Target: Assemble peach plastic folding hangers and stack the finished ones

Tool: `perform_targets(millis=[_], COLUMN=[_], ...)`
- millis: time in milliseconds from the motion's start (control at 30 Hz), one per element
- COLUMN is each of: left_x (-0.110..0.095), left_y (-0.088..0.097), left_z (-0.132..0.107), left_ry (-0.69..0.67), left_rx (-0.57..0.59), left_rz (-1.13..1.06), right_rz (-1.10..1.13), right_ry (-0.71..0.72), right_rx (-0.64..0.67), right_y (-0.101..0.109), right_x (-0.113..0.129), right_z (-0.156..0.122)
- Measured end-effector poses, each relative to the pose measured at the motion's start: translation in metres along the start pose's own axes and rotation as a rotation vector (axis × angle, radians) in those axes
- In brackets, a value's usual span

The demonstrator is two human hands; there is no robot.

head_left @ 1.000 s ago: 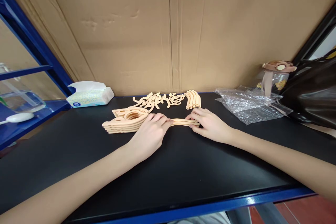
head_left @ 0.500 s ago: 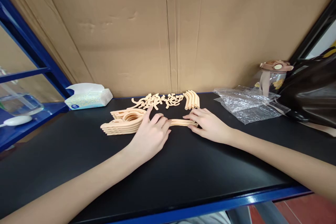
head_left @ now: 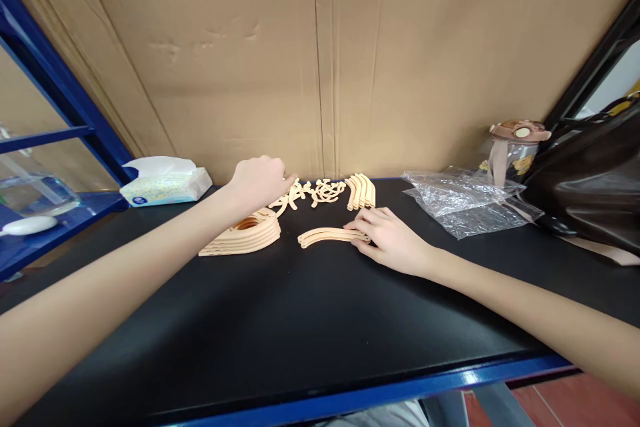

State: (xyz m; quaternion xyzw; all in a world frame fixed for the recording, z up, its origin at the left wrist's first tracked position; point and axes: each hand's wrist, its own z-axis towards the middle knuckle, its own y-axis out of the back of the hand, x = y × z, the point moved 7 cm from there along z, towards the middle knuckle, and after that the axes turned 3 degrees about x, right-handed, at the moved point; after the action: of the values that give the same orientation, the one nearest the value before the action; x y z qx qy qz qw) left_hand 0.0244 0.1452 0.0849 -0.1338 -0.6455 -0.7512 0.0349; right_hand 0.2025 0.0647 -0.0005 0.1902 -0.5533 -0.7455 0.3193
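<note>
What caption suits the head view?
Right hand holding curved beige plastic-looking bars, left hand at small curvy beige pieces.

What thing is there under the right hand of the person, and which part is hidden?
The right hand holds one end of the curved beige strips; their other end shows uncovered. Under the palm, whatever lies on the black table cannot be seen.

The left hand (head_left: 261, 180) is stretched forward, knuckles up, its grip hard to make out; the right hand (head_left: 393, 240) pinches, fingers bent.
</note>
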Motion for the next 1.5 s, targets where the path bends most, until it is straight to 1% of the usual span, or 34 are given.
perform_targets(millis=[67,167,267,333,567,733,900,1133,1200,1300,1367,1500], left_x=[0.002,0.003,0.002,0.002,0.008,0.007,0.0,-0.002,-0.003,-0.002,0.0,0.004], left_y=[-0.008,-0.026,-0.042,-0.048,-0.055,-0.06,-0.059,-0.067,-0.067,-0.061,-0.05,-0.021], left_z=[0.017,0.033,0.04,0.042,0.05,0.051,0.048,0.046,0.047,0.049,0.051,0.048], left_ry=[0.017,0.03,0.038,0.038,0.025,0.054,0.086,0.099,0.094,0.09,0.088,0.076], left_rx=[0.05,0.164,0.291,0.344,0.408,0.43,0.452,0.565,0.559,0.49,0.41,0.232], left_rz=[-0.025,-0.07,-0.119,-0.15,-0.296,-0.373,-0.394,-0.384,-0.387,-0.392,-0.4,-0.462], right_rz=[-0.006,-0.011,-0.017,-0.021,-0.028,-0.028,-0.034,-0.029,-0.029,-0.029,-0.028,-0.026], right_ry=[-0.004,-0.002,-0.004,-0.004,-0.002,0.004,-0.002,0.005,0.0,-0.006,-0.003,-0.004], right_rx=[0.002,-0.001,-0.003,-0.004,-0.007,-0.016,-0.009,-0.014,-0.01,-0.002,-0.002,-0.012], right_y=[0.001,0.001,0.001,0.001,0.001,0.001,0.001,0.003,0.003,0.004,0.004,0.002], right_x=[0.0,0.001,0.0,0.0,-0.001,-0.001,-0.001,-0.001,-0.001,0.0,0.0,-0.001], right_z=[-0.001,-0.001,-0.001,-0.002,-0.003,-0.003,-0.003,-0.003,-0.003,-0.003,-0.003,-0.003])
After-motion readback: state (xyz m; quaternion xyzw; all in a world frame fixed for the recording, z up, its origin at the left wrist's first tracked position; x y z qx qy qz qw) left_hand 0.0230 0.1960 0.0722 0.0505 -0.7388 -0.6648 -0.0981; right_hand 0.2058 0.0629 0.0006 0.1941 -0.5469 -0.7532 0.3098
